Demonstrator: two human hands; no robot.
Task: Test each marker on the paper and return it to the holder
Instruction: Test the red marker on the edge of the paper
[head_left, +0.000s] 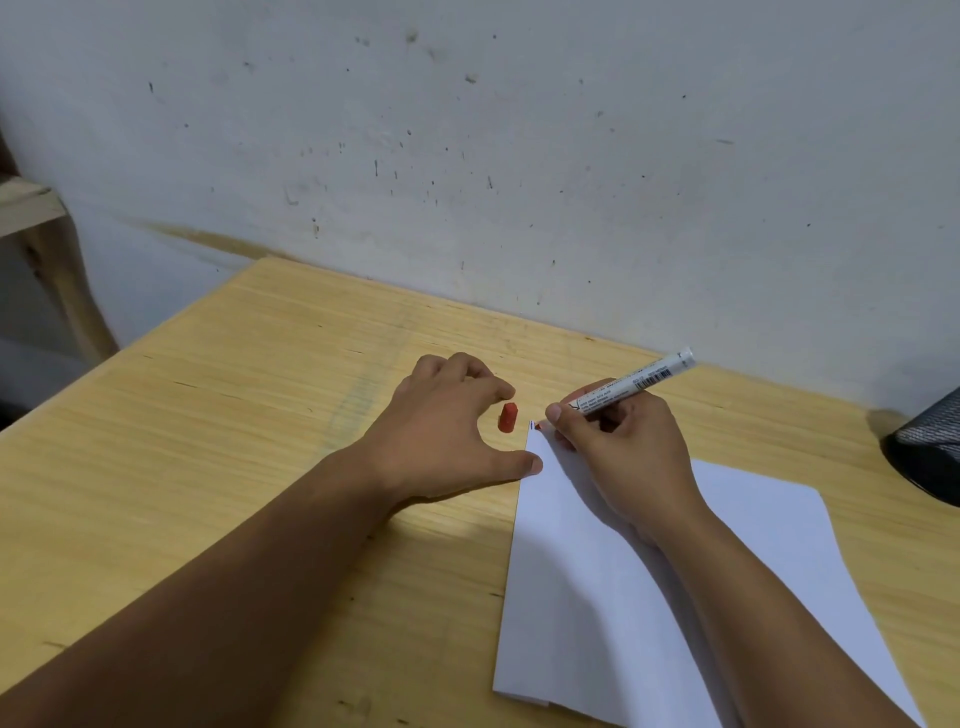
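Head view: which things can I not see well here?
- Holder: cut off by the right edge, so any markers in it are unseen.
- Marker tip: mostly hidden by the right hand.
- Marks at the paper corner: too small to read.

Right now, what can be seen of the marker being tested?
The marker is a slim white barrel printed with small text and a barcode, uncapped. It slants, rear end up and away toward the wall, its red tip down at the far left corner of the paper. The right hand holds it in a writing grip. Its red cap lies apart on the table.
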